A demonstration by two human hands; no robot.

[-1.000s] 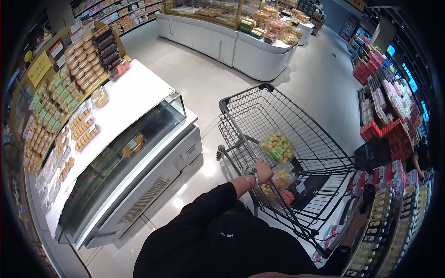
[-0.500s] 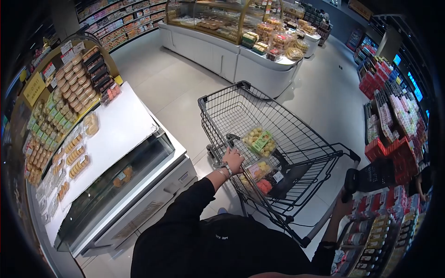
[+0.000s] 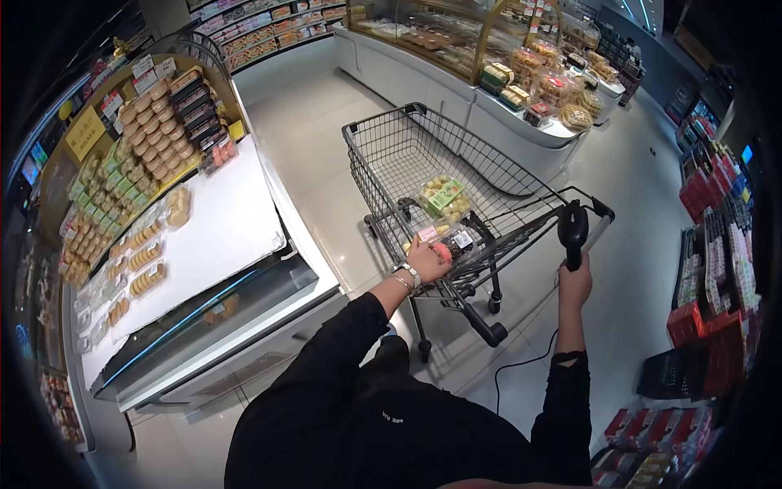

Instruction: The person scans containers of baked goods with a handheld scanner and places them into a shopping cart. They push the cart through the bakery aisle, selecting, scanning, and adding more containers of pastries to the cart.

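A black wire shopping cart [image 3: 383, 163] stands in front of me, turned diagonally. My left hand [image 3: 429, 259] is closed at its near side rim, partly covering a pack of red food [image 3: 443, 251]. My right hand [image 3: 575, 281] is wrapped around the handle bar, just below a rounded black fitting [image 3: 573, 224]. Inside the cart lie a clear box of pale round fruit with a green label [image 3: 445, 196] and a dark pack with a white label [image 3: 463, 239]. My fingers hide part of the near packs.
A white display counter [image 3: 220, 204] with packaged pastries [image 3: 147, 279] runs along the left. Beyond the cart is a glass bakery case [image 3: 423, 37] with boxed cakes [image 3: 554, 85]. Stacked goods [image 3: 717, 253] line the right. A thin black cord [image 3: 521, 363] hangs near the floor.
The cart has swung round, its handle end moving up and left in view. My right hand moved up with the handle. My left hand appears slightly farther right, beside the red pack.
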